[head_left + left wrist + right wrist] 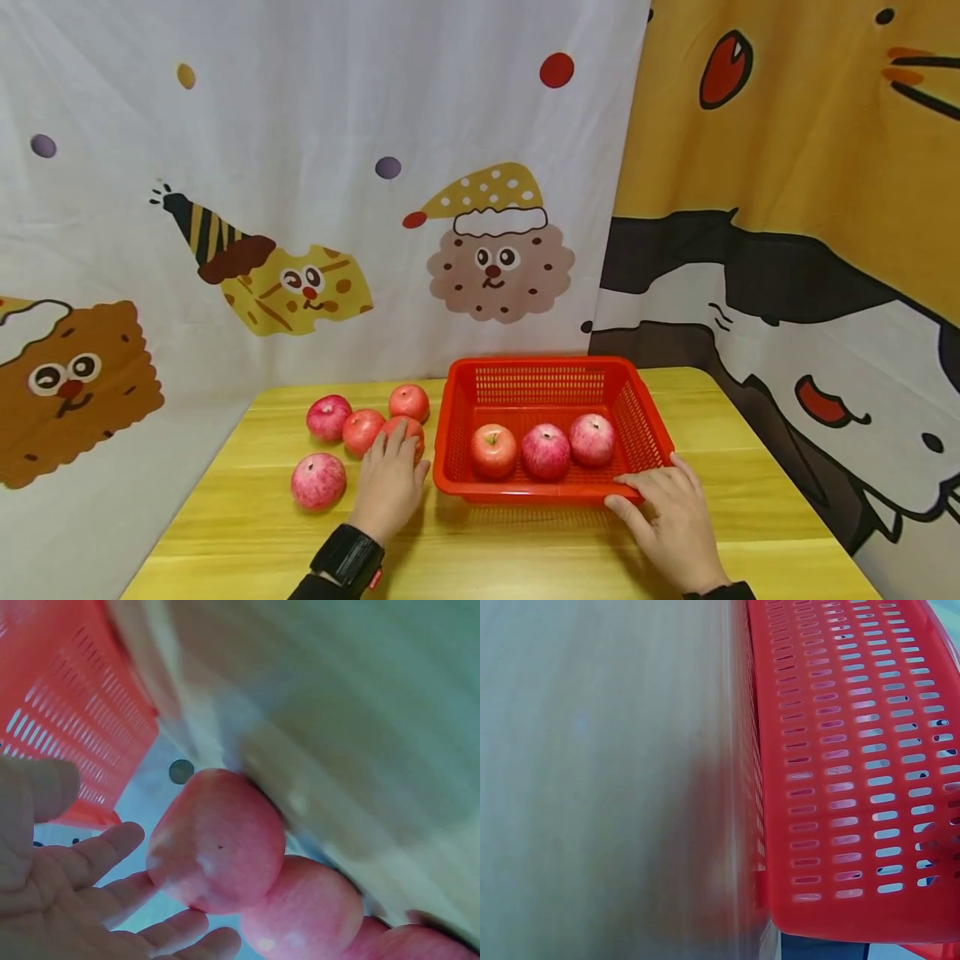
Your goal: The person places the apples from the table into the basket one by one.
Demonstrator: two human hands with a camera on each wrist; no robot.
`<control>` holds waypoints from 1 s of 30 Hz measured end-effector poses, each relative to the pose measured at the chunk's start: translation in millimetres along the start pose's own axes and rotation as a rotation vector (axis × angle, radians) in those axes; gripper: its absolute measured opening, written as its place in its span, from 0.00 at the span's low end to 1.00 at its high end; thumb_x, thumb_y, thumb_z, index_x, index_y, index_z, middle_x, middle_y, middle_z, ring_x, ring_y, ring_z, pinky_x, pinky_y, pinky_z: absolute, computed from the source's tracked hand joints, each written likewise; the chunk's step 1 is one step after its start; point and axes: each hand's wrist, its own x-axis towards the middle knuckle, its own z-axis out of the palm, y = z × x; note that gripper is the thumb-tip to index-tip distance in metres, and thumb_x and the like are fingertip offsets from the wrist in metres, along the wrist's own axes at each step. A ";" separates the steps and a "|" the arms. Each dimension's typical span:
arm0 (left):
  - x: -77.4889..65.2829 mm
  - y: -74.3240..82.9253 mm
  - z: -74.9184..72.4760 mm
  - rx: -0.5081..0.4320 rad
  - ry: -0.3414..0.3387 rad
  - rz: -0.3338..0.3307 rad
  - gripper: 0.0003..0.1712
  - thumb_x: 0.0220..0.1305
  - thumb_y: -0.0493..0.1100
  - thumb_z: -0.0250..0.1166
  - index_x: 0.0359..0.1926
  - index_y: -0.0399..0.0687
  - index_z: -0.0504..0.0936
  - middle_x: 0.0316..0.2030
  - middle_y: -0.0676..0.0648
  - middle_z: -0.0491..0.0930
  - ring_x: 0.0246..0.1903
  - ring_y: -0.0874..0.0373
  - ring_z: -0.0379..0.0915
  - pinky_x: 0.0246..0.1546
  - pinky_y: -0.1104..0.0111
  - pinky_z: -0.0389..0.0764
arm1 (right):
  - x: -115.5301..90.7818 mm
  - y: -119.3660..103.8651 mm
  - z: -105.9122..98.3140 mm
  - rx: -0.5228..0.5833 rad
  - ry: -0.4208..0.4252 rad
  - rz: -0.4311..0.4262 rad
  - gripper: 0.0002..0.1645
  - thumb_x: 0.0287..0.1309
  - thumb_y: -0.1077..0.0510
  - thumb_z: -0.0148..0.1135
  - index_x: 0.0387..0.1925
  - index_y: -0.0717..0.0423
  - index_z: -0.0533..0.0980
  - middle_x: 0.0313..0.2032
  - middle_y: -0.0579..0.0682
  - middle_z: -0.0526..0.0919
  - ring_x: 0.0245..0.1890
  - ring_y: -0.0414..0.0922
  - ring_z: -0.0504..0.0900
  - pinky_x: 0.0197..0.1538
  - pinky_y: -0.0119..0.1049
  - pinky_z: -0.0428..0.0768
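Note:
My left hand [388, 490] reaches over an apple [225, 840] to the left of the red basket [540, 498]. Its fingers are spread, with the tips on or right beside that fruit in the left wrist view. Beside it on the table lie several more apples, including a pinkish one [318, 482] near the front and a red one [409, 402] at the back. My right hand [671, 521] grips the basket's front right corner, thumb outside and fingers over the rim. Three apples sit in the basket, among them a yellowish-red one [493, 451]. The right wrist view shows only the slotted basket wall [840, 765] and tabletop.
The yellow wood-grain table [247, 533] carries everything. A white cartoon-printed curtain [300, 167] hangs behind it, and an orange and black printed cloth [795, 167] hangs at the right.

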 end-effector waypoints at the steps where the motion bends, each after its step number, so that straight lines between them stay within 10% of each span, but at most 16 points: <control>1: -1.7 -1.5 1.4 0.011 -0.008 0.003 0.26 0.62 0.50 0.68 0.56 0.39 0.79 0.66 0.36 0.71 0.62 0.30 0.67 0.59 0.40 0.72 | 0.1 0.2 0.1 -0.003 -0.002 0.002 0.19 0.43 0.45 0.77 0.38 0.45 0.84 0.35 0.43 0.86 0.42 0.45 0.76 0.74 0.48 0.53; 10: 12.0 -7.5 8.5 0.035 0.040 0.075 0.34 0.52 0.51 0.76 0.57 0.40 0.77 0.59 0.38 0.74 0.51 0.34 0.70 0.44 0.49 0.82 | -2.3 0.1 1.1 -0.005 0.012 0.000 0.19 0.43 0.44 0.77 0.37 0.46 0.84 0.34 0.43 0.86 0.41 0.46 0.76 0.74 0.47 0.53; 21: 33.6 -12.5 14.2 0.004 -0.013 -0.078 0.30 0.50 0.54 0.77 0.46 0.41 0.76 0.48 0.33 0.74 0.44 0.38 0.66 0.32 0.54 0.80 | -0.2 -1.9 0.3 -0.002 0.010 -0.009 0.19 0.44 0.44 0.77 0.37 0.45 0.84 0.34 0.42 0.86 0.41 0.45 0.76 0.74 0.49 0.54; 30: 32.0 -14.2 18.2 0.057 0.042 -0.024 0.32 0.47 0.54 0.78 0.51 0.45 0.80 0.43 0.36 0.74 0.38 0.40 0.68 0.36 0.55 0.75 | -0.3 -1.8 -2.0 -0.012 -0.032 0.032 0.19 0.44 0.45 0.77 0.38 0.45 0.84 0.36 0.43 0.86 0.42 0.45 0.76 0.75 0.47 0.52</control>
